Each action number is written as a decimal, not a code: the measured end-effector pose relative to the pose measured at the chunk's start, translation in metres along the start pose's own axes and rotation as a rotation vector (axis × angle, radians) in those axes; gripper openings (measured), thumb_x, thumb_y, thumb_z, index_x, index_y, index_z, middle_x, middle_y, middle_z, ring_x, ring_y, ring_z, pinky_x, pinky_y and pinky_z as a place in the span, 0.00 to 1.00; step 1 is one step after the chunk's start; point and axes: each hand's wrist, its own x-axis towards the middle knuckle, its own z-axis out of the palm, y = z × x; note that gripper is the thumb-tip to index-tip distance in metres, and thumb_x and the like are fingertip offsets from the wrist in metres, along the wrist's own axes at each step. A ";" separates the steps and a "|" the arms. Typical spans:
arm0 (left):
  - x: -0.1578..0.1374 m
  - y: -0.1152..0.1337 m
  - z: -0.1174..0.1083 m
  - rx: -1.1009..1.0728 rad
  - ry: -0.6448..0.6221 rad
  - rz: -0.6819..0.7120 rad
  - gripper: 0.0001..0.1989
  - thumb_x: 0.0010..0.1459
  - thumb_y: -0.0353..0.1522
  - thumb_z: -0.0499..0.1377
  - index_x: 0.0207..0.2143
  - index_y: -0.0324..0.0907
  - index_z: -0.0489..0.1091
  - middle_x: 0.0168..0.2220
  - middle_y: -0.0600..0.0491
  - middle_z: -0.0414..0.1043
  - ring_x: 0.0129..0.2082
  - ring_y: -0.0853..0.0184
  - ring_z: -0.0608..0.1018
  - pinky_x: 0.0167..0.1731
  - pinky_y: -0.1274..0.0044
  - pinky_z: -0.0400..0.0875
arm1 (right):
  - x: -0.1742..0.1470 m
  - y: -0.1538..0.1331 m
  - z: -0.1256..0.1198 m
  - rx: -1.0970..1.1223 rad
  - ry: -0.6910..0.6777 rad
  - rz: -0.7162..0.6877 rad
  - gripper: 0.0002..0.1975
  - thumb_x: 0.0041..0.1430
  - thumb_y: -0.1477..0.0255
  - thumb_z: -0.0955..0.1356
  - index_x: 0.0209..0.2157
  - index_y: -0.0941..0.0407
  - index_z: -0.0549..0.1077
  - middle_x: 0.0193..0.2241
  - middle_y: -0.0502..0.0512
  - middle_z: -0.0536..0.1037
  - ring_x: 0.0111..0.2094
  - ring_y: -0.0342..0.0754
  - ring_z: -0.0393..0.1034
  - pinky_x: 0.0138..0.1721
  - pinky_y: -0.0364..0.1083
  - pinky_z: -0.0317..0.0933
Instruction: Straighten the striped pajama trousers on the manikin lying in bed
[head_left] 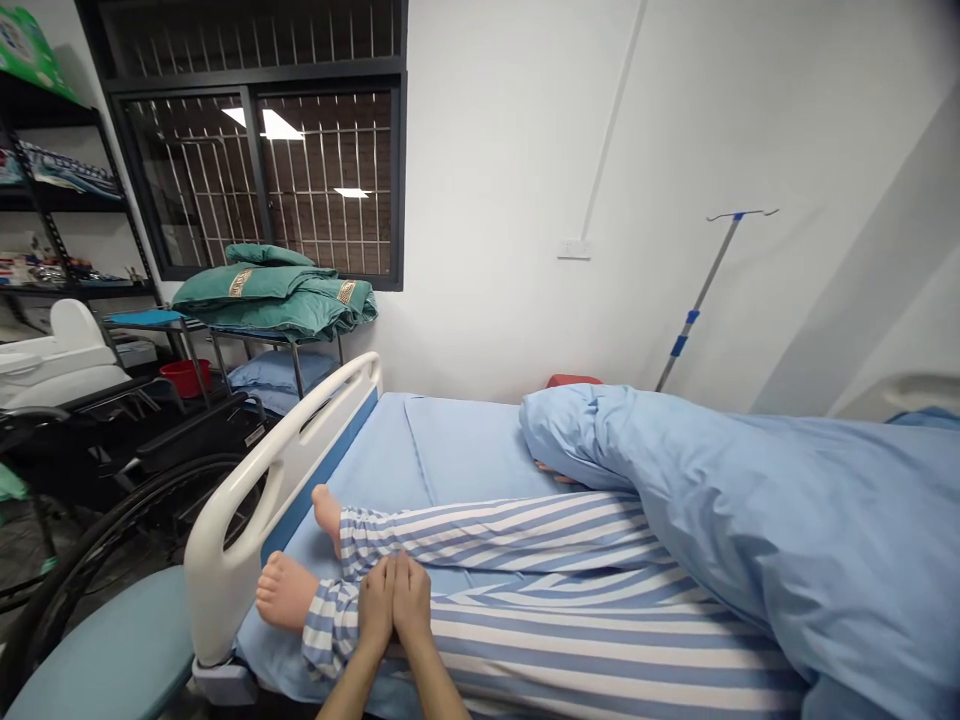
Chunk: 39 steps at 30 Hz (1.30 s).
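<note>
My left hand [376, 600] and my right hand [412, 598] are side by side, touching, backs up and fingers curled under. They are in front of the nearer striped trouser leg [570, 640] of a figure lying on the bed. Whether they rest on the cloth or hover over it I cannot tell, and anything inside the fingers is hidden. To their left are the nearer bare foot [287, 591] and the farther foot [327, 512], smooth like a manikin's. A light blue quilt [720, 500] covers the figure from the thighs up, bunched on the right.
A white footboard [225, 510] closes the bed's left end, with a wheelchair [150, 470] and a blue-green oval surface [105, 650] beyond it. Green folded bedding [277, 295] lies on a stand under the barred window. An IV pole [697, 300] stands behind the bed.
</note>
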 end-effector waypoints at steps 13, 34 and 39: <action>-0.008 0.006 -0.007 0.378 -0.063 0.026 0.16 0.59 0.34 0.42 0.26 0.42 0.67 0.27 0.51 0.73 0.29 0.68 0.73 0.28 0.79 0.58 | 0.017 -0.023 -0.017 -0.301 -0.022 -0.126 0.25 0.61 0.63 0.53 0.16 0.56 0.66 0.15 0.53 0.71 0.19 0.44 0.62 0.22 0.43 0.44; 0.001 0.018 0.007 0.087 -0.188 -0.019 0.16 0.53 0.38 0.46 0.21 0.41 0.66 0.24 0.52 0.71 0.28 0.67 0.71 0.30 0.78 0.61 | -0.004 -0.001 -0.043 -0.308 -0.015 -0.138 0.24 0.63 0.66 0.53 0.22 0.56 0.72 0.22 0.56 0.76 0.24 0.44 0.67 0.25 0.42 0.47; 0.009 0.049 0.020 -0.339 -0.109 -0.010 0.15 0.48 0.39 0.49 0.15 0.42 0.56 0.14 0.60 0.56 0.18 0.73 0.61 0.21 0.80 0.56 | 0.001 0.003 -0.043 -0.146 0.067 -0.090 0.28 0.63 0.63 0.51 0.19 0.57 0.70 0.18 0.55 0.74 0.21 0.44 0.65 0.23 0.42 0.47</action>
